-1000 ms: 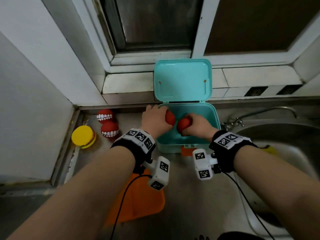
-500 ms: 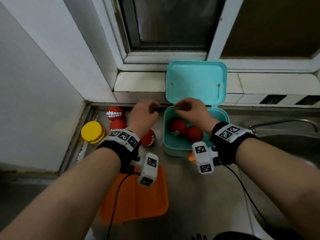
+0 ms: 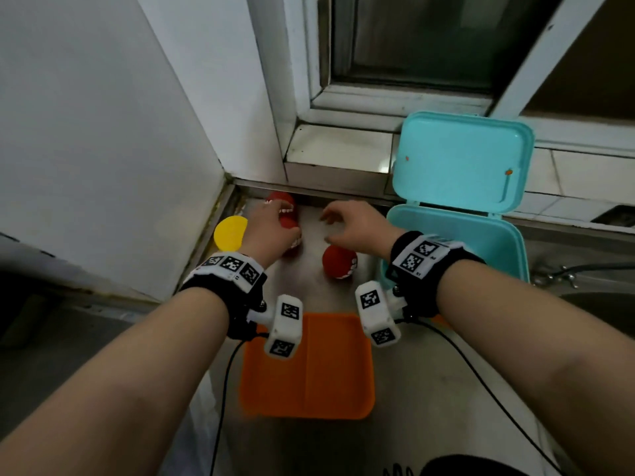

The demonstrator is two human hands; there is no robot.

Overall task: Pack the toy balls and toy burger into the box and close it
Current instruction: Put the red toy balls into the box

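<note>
My right hand [image 3: 357, 228], fingers spread and empty, hovers just above the lone red ball [image 3: 338, 262]; left hand [image 3: 273, 231] covers the far pair, grip indiscernible.

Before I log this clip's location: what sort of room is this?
Most likely a home kitchen corner: a stainless steel counter runs into a sink with a tap at the right, under a tiled sill and a window.
</note>
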